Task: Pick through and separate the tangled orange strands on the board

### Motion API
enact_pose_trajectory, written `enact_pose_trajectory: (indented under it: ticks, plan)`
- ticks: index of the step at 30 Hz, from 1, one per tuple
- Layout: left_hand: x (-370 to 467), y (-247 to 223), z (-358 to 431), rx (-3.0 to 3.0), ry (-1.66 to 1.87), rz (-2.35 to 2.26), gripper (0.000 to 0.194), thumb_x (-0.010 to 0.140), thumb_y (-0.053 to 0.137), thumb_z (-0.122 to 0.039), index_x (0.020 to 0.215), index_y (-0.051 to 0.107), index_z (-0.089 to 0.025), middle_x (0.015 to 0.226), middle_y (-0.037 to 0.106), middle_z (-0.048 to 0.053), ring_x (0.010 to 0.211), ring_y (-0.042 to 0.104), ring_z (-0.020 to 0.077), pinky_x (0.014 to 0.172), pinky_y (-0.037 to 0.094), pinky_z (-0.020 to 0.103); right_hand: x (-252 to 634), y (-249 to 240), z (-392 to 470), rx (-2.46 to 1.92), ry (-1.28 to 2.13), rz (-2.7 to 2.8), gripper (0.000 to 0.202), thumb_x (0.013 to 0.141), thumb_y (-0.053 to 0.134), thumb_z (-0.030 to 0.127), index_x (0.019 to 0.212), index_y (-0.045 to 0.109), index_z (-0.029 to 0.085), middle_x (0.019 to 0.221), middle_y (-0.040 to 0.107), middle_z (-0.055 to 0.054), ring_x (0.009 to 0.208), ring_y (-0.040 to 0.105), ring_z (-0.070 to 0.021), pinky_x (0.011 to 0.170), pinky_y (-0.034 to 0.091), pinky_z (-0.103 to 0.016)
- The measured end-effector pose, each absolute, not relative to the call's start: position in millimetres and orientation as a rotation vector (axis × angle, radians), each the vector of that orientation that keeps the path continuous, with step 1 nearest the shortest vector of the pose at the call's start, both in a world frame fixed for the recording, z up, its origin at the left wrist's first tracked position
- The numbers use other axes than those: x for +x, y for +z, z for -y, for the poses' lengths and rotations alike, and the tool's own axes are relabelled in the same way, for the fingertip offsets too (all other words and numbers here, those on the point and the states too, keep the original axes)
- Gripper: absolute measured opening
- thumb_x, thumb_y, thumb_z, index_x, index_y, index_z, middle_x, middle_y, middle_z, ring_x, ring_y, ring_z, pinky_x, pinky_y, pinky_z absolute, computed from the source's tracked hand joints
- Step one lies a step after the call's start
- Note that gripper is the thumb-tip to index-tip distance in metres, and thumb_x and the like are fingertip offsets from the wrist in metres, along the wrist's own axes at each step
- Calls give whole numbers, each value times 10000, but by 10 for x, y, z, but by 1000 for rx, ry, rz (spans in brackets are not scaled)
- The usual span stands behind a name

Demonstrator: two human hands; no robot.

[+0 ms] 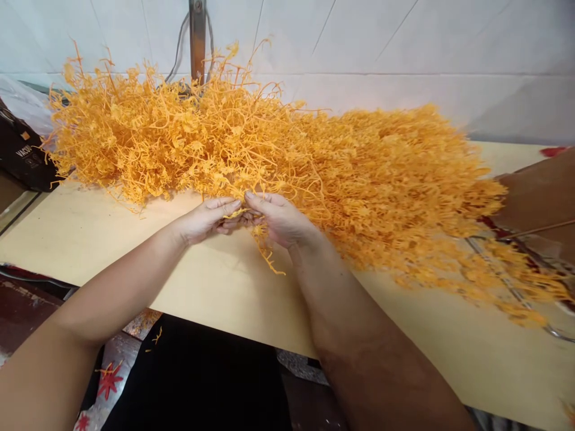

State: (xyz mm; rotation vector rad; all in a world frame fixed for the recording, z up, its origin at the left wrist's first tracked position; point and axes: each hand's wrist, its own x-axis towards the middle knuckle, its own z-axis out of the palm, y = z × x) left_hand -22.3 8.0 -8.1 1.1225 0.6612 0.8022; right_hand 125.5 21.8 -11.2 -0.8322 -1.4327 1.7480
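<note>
Both of my hands meet at the near edge of a large orange heap of branching sprigs (pixel 179 137). My left hand (pixel 209 220) pinches a thin orange sprig between thumb and fingers. Close beside it, my right hand (pixel 281 220) has its thumb and forefinger pressed together on the same orange material. A short piece of the sprig (pixel 266 254) hangs down below my fingers. Some of my curled fingertips are hidden behind the sprig and the other hand.
The heap spreads over the pale tabletop (pixel 224 287) against a white wall. At the left stands a black box (pixel 27 152) beside clear plastic. Brown cardboard (pixel 543 203) and a metal rod (pixel 507 281) lie at the right. A rusty upright bar (pixel 197 45) rises behind.
</note>
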Motion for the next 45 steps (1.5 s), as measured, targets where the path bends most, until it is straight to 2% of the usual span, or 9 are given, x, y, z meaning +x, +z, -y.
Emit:
enact_pose_trajectory:
  ticks: [4, 10, 15, 19, 24, 28, 32, 38, 45]
  plan:
    - [-275, -35, -55, 1068, 837, -616, 343, 741, 605, -336, 567, 382, -142, 511, 301, -50, 456, 293, 27, 450, 226, 170, 1208, -117, -225, -892, 1649, 1386, 456, 586, 625, 625, 558, 506, 186, 524, 527, -15, 581, 545, -146, 563, 435, -283]
    - [-262, 172, 35, 992, 899, -423, 381, 771, 510, -270, 485, 289, -150, 516, 276, -23, 443, 309, 39, 413, 234, 177, 1297, 1, -267, -818, 1383, 1148, 548, 700, 469, 659, 515, 217, 209, 525, 394, -1, 681, 536, -143, 591, 454, -274]
    - [-201, 83, -31, 922, 862, -637, 160, 758, 555, -265, 712, 462, -143, 598, 476, -21, 403, 386, 21, 365, 227, 140, 1324, 32, -238, -759, 1529, 1078, 415, 663, 573, 591, 598, 430, 206, 709, 566, -34, 830, 582, -174, 672, 491, -304]
    - [-177, 0, -61, 968, 898, -757, 201, 708, 621, -231, 808, 467, -148, 714, 588, 2, 448, 502, 40, 402, 331, 152, 1292, -20, -231, -717, 1614, 1080, 362, 643, 617, 536, 745, 554, 195, 878, 641, -55, 880, 599, -195, 684, 500, -323]
    - [-114, 17, -45, 920, 956, -839, 171, 680, 549, -61, 833, 521, -131, 654, 521, -43, 428, 456, 17, 410, 348, 150, 1245, -59, -224, -582, 1680, 1118, 270, 654, 648, 435, 738, 600, 183, 878, 661, -53, 889, 613, -204, 701, 501, -339]
    - [-55, 19, -18, 827, 931, -877, 140, 755, 550, -231, 861, 537, -141, 683, 522, -24, 460, 475, 47, 425, 411, 195, 1221, -58, -201, -575, 1704, 1083, 208, 616, 705, 351, 713, 615, 191, 891, 673, -29, 895, 606, -175, 717, 500, -301]
    - [-34, -6, 12, 852, 881, -769, 285, 706, 629, -389, 790, 522, -138, 638, 493, -29, 443, 434, 35, 381, 320, 153, 1210, -64, -204, -626, 1707, 1020, 182, 615, 713, 333, 691, 612, 202, 834, 679, -3, 758, 604, -127, 594, 484, -235]
    - [-19, -19, 0, 820, 995, -780, 239, 701, 631, -352, 776, 511, -159, 558, 416, -61, 389, 342, 7, 344, 145, 115, 1190, -54, -225, -537, 1685, 980, 209, 603, 725, 326, 660, 568, 200, 719, 652, 2, 669, 595, -133, 600, 505, -283]
    - [25, -1, -40, 804, 1085, -1018, 177, 749, 528, -293, 670, 439, -162, 465, 342, -71, 341, 285, 21, 333, 126, 134, 1169, -100, -276, -667, 1559, 936, 176, 651, 691, 296, 676, 552, 192, 706, 619, 8, 679, 584, -118, 657, 495, -284]
